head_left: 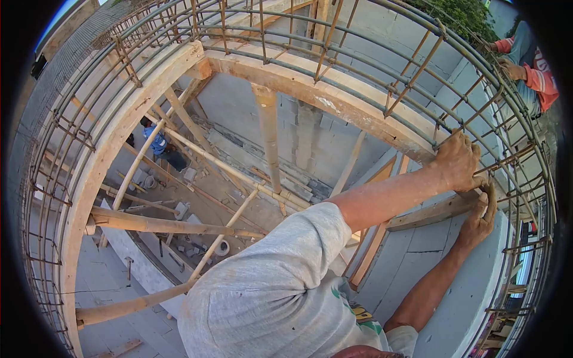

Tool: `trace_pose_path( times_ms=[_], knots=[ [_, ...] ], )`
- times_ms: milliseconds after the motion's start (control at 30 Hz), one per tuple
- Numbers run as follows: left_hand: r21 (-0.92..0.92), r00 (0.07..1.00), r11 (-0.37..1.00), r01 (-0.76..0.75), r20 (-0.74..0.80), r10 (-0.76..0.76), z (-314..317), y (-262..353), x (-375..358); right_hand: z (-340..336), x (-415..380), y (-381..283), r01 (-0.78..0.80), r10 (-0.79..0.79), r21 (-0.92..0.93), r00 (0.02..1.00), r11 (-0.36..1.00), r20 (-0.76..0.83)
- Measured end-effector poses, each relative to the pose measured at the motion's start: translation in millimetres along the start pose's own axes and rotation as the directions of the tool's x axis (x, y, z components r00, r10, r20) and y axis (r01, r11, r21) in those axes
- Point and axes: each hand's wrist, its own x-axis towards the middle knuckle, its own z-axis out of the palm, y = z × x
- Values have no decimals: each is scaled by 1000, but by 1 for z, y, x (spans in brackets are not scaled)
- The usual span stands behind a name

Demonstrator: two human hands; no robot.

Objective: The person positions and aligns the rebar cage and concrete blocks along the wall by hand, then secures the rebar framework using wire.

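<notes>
My left hand (457,162) reaches across to the right end of the curved wooden formwork board (334,107), close against the steel bars. Its fingers are curled, and what lies under them is hidden. Just below it, my right hand (478,219) has its fingers bent round the end of a short wooden board (433,213). The two hands almost meet. Beside them curves a cage of tied steel rebar (412,71). A grey block wall (462,286) stands under my right forearm.
Bamboo poles (209,156) cross the deep space below, with an upright post (268,137) among them. A person in blue (158,145) is down on the cluttered floor, near a bucket (222,247). Another person in a red sleeve (540,83) is beyond the rebar. A hammer (129,268) shows at lower left.
</notes>
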Motion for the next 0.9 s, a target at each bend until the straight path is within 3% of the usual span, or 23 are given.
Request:
trace_pose_path(
  times_ms=[200, 333, 433, 500, 600, 633, 733, 767, 900],
  knots=[
    [-17, 998, 1000, 6, 59, -5, -1, 1, 0, -36, -7, -15, -120, 129, 74, 982, 990, -137],
    [27, 1000, 1000, -11, 4, 11, 3, 1, -2, -33, 0, -26, -126, 141, 157, 986, 979, -90],
    [85, 999, 996, -23, 43, 20, -2, 1, -2, -31, -1, -13, -96, 97, 39, 995, 995, -23],
    [33, 996, 999, -20, 90, 17, -13, 2, -2, -32, -10, -22, -79, 83, 84, 995, 993, -52],
    [132, 999, 990, -48, -5, 49, -12, 6, -3, -47, -23, -37, -119, 123, 47, 989, 992, -87],
    [160, 998, 986, -46, 37, 41, -12, 6, -2, -55, -25, -41, -130, 133, 44, 988, 991, -83],
    [197, 998, 980, -39, 61, 28, -11, 10, 0, -81, -30, -35, -36, 22, -72, 983, 997, -180],
    [204, 998, 978, -39, 58, 27, -12, 9, 0, -91, -31, -48, -162, 157, -7, 967, 987, -202],
    [215, 998, 976, -43, 50, 33, -13, 9, 1, -122, -34, -68, 33, -112, -250, 944, 968, -311]
  ],
)
